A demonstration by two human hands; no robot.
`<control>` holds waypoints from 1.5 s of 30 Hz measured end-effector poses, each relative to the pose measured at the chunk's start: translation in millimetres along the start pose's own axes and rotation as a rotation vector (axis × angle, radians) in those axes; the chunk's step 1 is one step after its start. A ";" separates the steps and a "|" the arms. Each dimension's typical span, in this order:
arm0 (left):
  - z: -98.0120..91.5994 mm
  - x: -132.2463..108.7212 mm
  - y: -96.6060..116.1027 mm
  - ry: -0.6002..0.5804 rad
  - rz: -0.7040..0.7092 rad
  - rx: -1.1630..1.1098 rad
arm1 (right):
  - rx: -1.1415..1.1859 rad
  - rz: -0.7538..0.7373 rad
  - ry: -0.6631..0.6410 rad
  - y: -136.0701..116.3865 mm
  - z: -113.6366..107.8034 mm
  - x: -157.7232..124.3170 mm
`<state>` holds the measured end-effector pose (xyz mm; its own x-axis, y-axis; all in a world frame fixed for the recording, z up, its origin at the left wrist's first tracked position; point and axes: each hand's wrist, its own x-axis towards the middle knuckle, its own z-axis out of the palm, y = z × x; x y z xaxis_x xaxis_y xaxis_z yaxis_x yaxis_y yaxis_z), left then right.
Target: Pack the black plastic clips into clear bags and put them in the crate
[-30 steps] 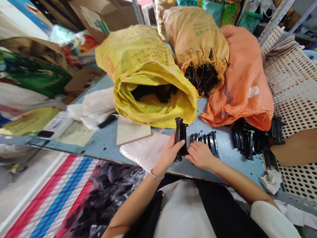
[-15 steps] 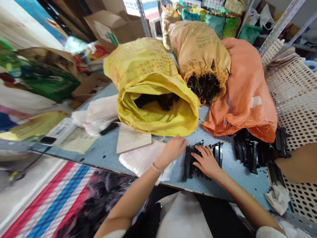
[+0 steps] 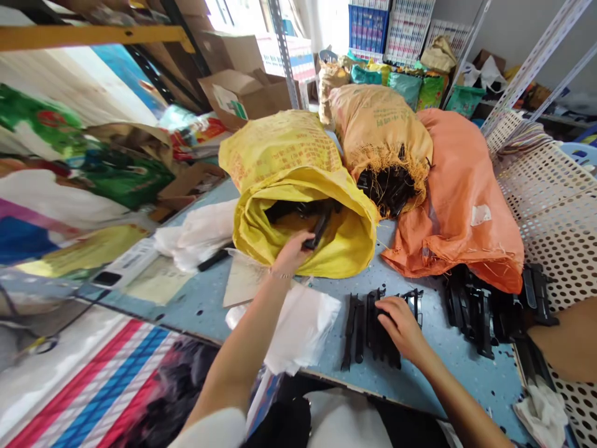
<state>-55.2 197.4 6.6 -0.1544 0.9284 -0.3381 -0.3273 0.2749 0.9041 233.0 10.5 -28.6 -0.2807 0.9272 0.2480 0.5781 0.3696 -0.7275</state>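
My left hand reaches into the mouth of the yellow woven sack and is closed on a black plastic part. More black parts lie inside the sack. My right hand rests flat, fingers spread, on a row of black plastic parts lined up on the blue table near its front edge.
A tan sack and an orange sack lie behind, with black parts spilling from the orange one. White bags and cardboard lie at left. Perforated white panels stand at right, beside another person's arm.
My left hand set its black part down into the row, then moved up and away into the yellow sack and closed on a part. My right hand stayed on the row.
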 end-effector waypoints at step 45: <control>-14.1 -214.0 -106.4 -0.251 -0.266 -0.140 | 0.008 -0.100 -0.368 -85.2 33.1 -22.9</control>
<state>-0.5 -34.1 -20.9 0.1799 0.8666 -0.4654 -0.4520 0.4931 0.7433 164.8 -44.2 6.5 -0.5926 0.8022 0.0732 0.5284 0.4557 -0.7164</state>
